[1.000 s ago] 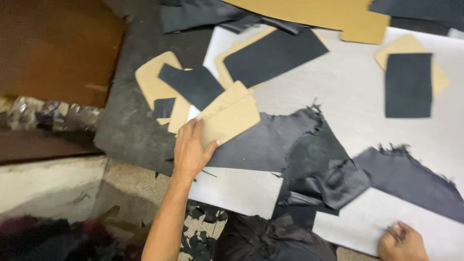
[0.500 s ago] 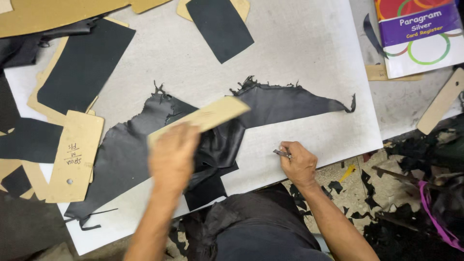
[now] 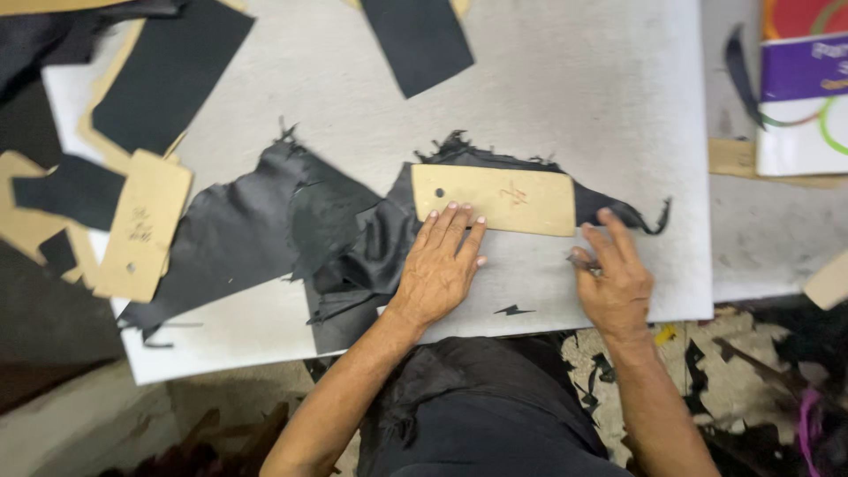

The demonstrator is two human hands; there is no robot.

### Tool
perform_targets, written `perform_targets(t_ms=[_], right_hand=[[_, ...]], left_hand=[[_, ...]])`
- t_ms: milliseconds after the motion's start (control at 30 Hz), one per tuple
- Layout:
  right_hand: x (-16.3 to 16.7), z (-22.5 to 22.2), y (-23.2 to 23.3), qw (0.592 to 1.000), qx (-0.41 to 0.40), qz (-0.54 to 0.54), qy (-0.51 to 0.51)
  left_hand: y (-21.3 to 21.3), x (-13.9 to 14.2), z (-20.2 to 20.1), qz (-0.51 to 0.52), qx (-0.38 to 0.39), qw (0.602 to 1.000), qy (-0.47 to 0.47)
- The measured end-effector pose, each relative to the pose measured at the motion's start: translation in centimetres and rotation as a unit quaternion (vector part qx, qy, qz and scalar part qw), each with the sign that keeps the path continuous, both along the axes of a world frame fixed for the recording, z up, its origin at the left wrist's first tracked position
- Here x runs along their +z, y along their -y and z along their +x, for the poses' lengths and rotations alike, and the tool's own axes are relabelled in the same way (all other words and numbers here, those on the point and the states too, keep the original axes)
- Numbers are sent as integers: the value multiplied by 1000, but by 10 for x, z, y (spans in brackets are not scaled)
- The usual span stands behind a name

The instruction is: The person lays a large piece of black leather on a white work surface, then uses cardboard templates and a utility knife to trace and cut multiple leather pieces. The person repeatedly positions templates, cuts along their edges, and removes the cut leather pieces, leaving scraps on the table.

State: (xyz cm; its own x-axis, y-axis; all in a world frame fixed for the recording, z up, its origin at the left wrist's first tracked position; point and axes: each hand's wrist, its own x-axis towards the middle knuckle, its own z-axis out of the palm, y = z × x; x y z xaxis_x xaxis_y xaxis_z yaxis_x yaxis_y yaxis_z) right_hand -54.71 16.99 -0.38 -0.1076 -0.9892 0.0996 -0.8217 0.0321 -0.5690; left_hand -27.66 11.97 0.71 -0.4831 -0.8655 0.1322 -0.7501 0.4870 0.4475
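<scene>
Desk (image 3: 565, 88): pale grey cutting sheet fills most of view, edge toward the person at 6 o'clock. Ragged black leather piece (image 3: 291, 230) lies across the middle, from approx 8 o'clock to a thin frayed tail at 3 o'clock.

Tan card template (image 3: 495, 199), rectangular w/ one small punched hole nr its left end, lies flat on the leather's right part, dead centre. Second tan template (image 3: 141, 225) at 9 o'clock, half on leather, half on other cut pieces. Black cut rectangle (image 3: 415, 40) at 12 o'clock; bigger black piece on card (image 3: 168, 75) at 10 o'clock. Stack of coloured books (image 3: 799, 88) at 2 o'clock, off the sheet. Scraps on floor (image 3: 707, 380) at 5 o'clock.

Step in hand, as I judge it: template placed on leather and pinned for tracing or cutting round its edge. Next move prob. calls for steady downward pressure so card doesn't creep, and tool run tight along the lower right edge, keeping outline inside usable leather.

Left hand (image 3: 437, 269): fingers (image 3: 455, 221) spread flat, tips pressing template's lower left edge; palm on leather. Gripping nothing.

Right hand (image 3: 614, 274): just below template's right corner, fingers curled round a small dark tool (image 3: 579, 261), only its tip showing; kind unclear. Forefinger reaches up toward the leather tail.
</scene>
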Motion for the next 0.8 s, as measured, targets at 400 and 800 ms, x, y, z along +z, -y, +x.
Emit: perform_targets(t_ms=[400,800], right_hand=[[10,14,58,984,123,99,-85],[1,21,49,989,117,30,-82]], left_hand=[[-20,-5,90,82,358,930,6],[7,18,101,61,250,949,-183]])
